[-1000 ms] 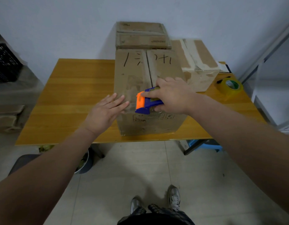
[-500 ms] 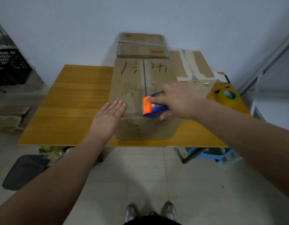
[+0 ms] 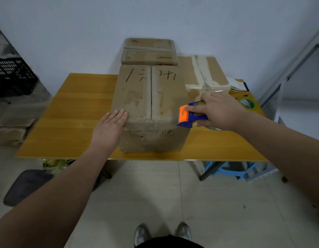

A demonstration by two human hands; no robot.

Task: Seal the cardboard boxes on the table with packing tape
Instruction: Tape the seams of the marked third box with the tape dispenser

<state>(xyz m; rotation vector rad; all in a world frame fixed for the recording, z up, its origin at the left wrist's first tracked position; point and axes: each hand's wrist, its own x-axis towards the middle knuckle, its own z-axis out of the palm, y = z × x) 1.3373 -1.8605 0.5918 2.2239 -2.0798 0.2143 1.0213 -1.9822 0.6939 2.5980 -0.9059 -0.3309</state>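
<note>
A large cardboard box (image 3: 149, 97) with black handwriting on its flaps stands at the front middle of the wooden table (image 3: 78, 115). My left hand (image 3: 110, 126) lies flat, fingers together, on the box's near left top corner. My right hand (image 3: 217, 111) grips a blue and orange tape dispenser (image 3: 189, 115) at the box's near right top corner, its orange end against the box edge. A smaller box (image 3: 149, 51) sits behind, and a taped box (image 3: 207, 76) stands to the back right.
A roll of yellow tape (image 3: 248, 104) lies on the table's right side. A black crate (image 3: 10, 77) stands at the left, a blue stool (image 3: 232, 170) under the table's right end, a dark bin (image 3: 26, 185) on the floor at left. My shoes (image 3: 162, 233) show below.
My right hand carried the tape dispenser from the middle of the box's front top edge to its right corner. My left hand slid left to the near left corner.
</note>
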